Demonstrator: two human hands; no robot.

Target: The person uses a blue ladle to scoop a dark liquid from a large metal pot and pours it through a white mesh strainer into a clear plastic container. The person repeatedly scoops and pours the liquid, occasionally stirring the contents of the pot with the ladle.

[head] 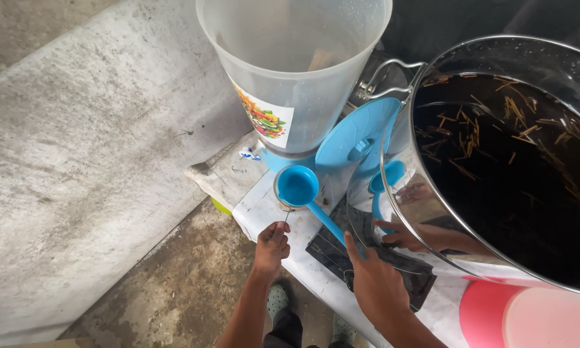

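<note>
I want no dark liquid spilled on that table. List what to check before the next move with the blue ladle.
1. Right hand grip on the blue plastic ladle: ok, fingers closed round the handle.
2. Ladle bowl over the small round cup: ok, directly above it.
3. Liquid in the ladle bowl: cannot tell.
4. Left hand pinches a thin strand beside the cup: cannot tell what it is.
5. Large steel pot of dark liquid: ok, standing open and upright.
6. Round blue lid: not ok, propped on edge between the pot and the clear plastic dispenser; it might slip.
</note>
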